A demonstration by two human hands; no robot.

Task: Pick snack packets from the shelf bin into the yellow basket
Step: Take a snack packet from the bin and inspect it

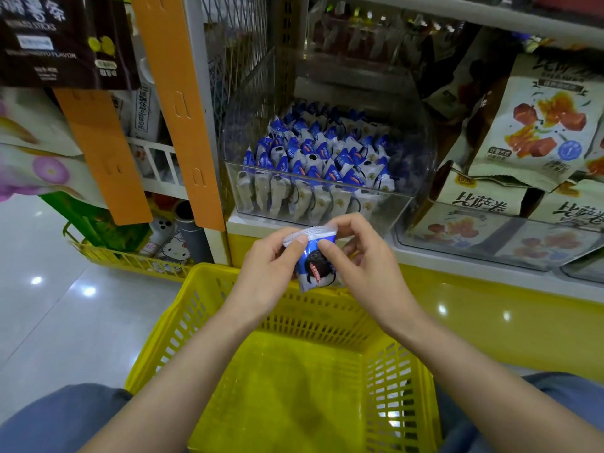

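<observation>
Above the far rim of the yellow basket [209, 282], just in front of the front edge of the shelf [457, 256], one snack packet [315, 269] is held up between both hands. It is a small blue-and-white pillow pack printed with a dark round biscuit, its crimped seal uppermost. The left hand [266, 276] grips the packet's left side, thumb pressed on the front just under the seal and the other fingers curled behind it. The right hand [366, 259] pinches the top right corner, thumb on the front and fingers [346, 223] bent over the seal. Both sets of fingers are thus clamped on the packet, which touches neither basket nor shelf.

The basket stands between the person's knees, clad in blue trousers [65, 416], its slotted walls close under the forearms.

At the shelf's left end, right against the front edge, sits the clear shelf bin [327, 204], packed with matching packets [313, 155] standing in rows. Just beside it to the right, beige bags [536, 125] printed with red pieces lean over another clear bin. Left of the shelf post hang orange strips [183, 109], and low beside the glossy floor [49, 305] is a smaller yellow wire basket [130, 259].
</observation>
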